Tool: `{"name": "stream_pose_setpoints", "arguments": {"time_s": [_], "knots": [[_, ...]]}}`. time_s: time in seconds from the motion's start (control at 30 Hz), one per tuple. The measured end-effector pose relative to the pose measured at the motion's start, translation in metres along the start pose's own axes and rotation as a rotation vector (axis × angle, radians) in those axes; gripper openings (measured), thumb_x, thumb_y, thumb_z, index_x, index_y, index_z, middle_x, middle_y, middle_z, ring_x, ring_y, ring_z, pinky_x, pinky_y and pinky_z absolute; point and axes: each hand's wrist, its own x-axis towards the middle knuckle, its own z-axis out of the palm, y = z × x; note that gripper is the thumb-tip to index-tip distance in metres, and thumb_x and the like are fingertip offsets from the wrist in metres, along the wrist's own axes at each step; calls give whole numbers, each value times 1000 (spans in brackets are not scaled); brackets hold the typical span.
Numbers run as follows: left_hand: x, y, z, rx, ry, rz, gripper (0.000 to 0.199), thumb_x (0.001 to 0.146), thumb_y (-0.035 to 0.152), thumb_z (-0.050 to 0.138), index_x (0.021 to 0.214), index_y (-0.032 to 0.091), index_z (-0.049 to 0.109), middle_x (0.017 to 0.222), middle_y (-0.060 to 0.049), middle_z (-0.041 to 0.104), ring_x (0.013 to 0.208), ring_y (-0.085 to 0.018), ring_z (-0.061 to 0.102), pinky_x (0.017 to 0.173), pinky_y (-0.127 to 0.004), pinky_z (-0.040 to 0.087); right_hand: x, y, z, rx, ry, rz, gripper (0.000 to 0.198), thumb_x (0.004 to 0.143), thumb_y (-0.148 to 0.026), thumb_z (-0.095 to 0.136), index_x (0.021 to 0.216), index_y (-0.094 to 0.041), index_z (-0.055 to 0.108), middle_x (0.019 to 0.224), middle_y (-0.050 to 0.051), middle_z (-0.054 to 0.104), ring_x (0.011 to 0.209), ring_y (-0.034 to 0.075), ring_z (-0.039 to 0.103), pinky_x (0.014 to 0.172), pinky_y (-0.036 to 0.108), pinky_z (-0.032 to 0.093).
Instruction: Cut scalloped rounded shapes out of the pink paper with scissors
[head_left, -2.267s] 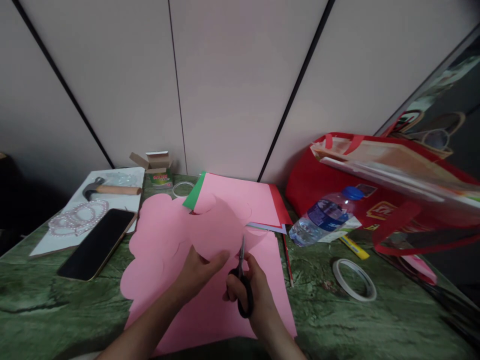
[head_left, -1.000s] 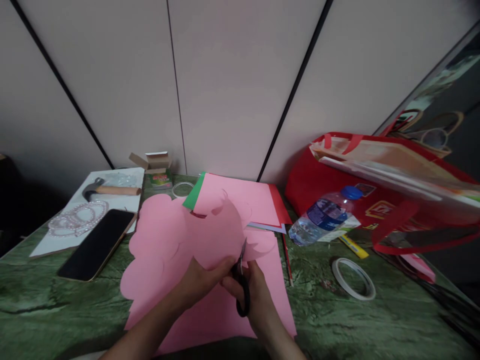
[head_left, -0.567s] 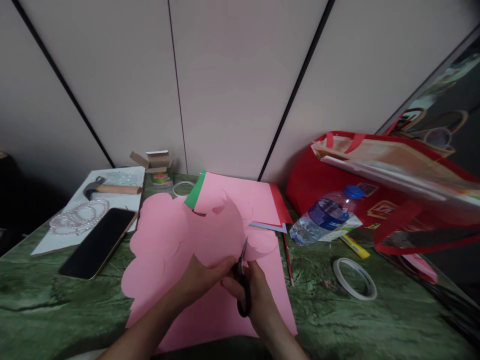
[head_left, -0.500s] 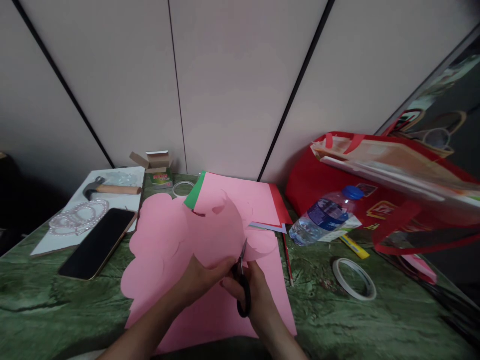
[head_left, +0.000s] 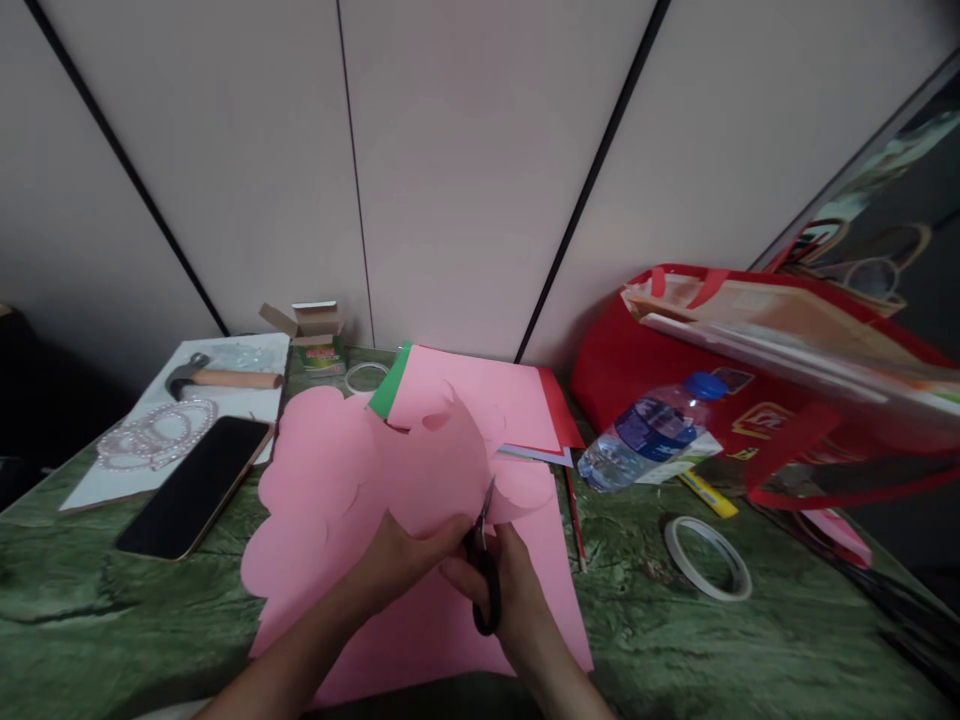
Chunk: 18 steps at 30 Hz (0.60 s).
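Note:
My right hand (head_left: 504, 580) grips a pair of scissors (head_left: 489, 590) with black handles, their blades pointing away from me at the edge of a pink paper piece (head_left: 435, 470). My left hand (head_left: 409, 560) pinches that same piece near its lower edge, close beside the scissors; its fingertips under the paper are hidden. A narrow curl of pink paper (head_left: 525, 490) bends off to the right of the blades. Below both hands lie pink sheets (head_left: 420, 640), and a scalloped pink shape (head_left: 300, 480) spreads to the left.
At left are a phone (head_left: 196, 490), a hammer (head_left: 232, 379) and a bead string (head_left: 157, 435). Behind lies a stack of coloured paper (head_left: 487, 390). To the right are a water bottle (head_left: 645, 435), a tape roll (head_left: 707, 560), a pencil (head_left: 575, 520) and a red bag (head_left: 607, 350).
Both hands stay almost in place. My right thumb and the scissor handles have shifted very slightly; the paper looks nearly the same.

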Motion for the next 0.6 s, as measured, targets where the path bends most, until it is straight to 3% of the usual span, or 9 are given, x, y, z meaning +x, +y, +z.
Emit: {"name": "stream_pose_setpoints", "arguments": {"time_s": [0.3,0.6], "knots": [[0,0,0,18,1,-5,12,62,23,59,72,17,62,73,-2,68,75,-21,62,70,-33,50,0,-3,2,-49,12,10,59,51,-25,76,101,-19,47,54,-7,45,50,10,37,42,19,29],[0,4,-4,2,-48,-16,12,63,24,60,72,16,62,73,-4,68,76,-23,63,69,-34,51,0,1,-1,-104,46,1,47,52,-26,74,92,-19,50,55,-6,48,51,12,44,44,22,34]]}}
